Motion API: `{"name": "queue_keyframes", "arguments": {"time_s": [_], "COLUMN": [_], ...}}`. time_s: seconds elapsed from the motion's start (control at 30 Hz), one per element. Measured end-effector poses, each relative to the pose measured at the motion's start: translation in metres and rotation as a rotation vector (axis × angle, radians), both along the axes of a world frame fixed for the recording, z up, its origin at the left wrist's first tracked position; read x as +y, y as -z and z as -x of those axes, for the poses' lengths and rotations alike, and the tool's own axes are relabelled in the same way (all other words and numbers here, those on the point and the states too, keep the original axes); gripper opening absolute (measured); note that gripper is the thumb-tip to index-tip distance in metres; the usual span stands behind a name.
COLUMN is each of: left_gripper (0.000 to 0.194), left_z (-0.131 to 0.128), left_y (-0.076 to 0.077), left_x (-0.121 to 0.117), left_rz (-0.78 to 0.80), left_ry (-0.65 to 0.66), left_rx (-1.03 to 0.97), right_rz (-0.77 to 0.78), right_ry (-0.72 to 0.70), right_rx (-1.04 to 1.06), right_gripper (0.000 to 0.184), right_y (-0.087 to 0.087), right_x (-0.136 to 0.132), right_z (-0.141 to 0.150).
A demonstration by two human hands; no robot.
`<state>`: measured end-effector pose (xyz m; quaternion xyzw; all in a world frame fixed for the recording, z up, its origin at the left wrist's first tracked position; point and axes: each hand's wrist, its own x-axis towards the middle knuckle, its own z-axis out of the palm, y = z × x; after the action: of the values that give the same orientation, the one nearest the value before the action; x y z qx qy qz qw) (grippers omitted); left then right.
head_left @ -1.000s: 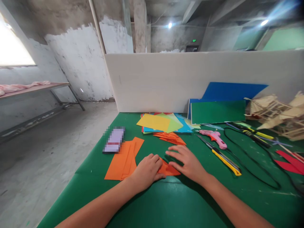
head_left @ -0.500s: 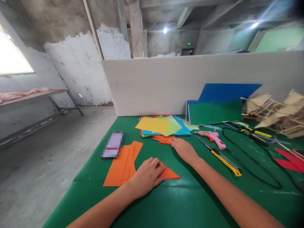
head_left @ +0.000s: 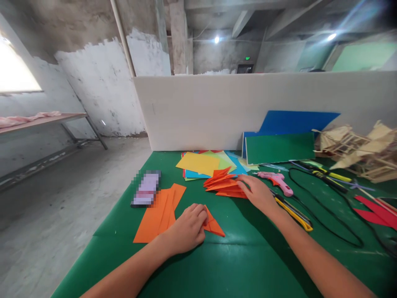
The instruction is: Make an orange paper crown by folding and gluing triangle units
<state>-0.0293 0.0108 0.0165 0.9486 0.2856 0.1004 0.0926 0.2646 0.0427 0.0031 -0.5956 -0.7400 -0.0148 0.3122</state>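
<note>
The left hand (head_left: 190, 227) curls over a folded orange paper triangle (head_left: 214, 226). The right hand (head_left: 258, 193) holds fanned, folded orange paper pieces (head_left: 223, 184).

Green-covered table (head_left: 223, 269): bears phone (head_left: 149, 188), flat orange sheets (head_left: 152, 217), folded orange paper (head_left: 214, 226), coloured paper stack (head_left: 198, 163), pink glue gun (head_left: 278, 181), yellow cutter (head_left: 294, 214), red strips (head_left: 376, 210).

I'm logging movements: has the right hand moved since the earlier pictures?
Yes, the right hand has moved rightward, closer to the pink glue gun, which stays put.

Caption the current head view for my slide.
Left hand on a folded orange paper; right hand at the orange bundle beyond.
</note>
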Motion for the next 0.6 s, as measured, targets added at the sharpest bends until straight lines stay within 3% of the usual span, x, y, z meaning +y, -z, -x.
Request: {"name": "queue_keyframes", "arguments": {"time_s": [0.1, 0.33, 0.43, 0.5, 0.6], "left_gripper": [0.023, 0.027, 0.025, 0.024, 0.023], "left_z": [0.0, -0.003, -0.003, -0.003, -0.002], "left_y": [0.001, -0.003, -0.004, -0.004, -0.003], "left_x": [-0.002, -0.005, -0.005, -0.004, -0.004], "left_rz": [-0.003, -0.001, -0.012, -0.021, -0.027], "left_ry": [0.029, 0.027, 0.023, 0.029, 0.031], "left_rx": [-0.004, 0.037, 0.039, 0.042, 0.046], "right_rz": [0.039, 0.158, 0.192, 0.216, 0.184], "right_ry": [0.059, -0.017, -0.035, -0.101, -0.209], "right_rx": [0.117, 0.039, 0.003, -0.033, -0.06], "right_gripper": [0.032, 0.079, 0.095, 0.087, 0.054], "right_y": [-0.005, -0.026, -0.027, -0.02, -0.007], "right_x": [0.02, 0.027, 0.025, 0.025, 0.026], "right_z": [0.017, 0.028, 0.025, 0.022, 0.019]}}
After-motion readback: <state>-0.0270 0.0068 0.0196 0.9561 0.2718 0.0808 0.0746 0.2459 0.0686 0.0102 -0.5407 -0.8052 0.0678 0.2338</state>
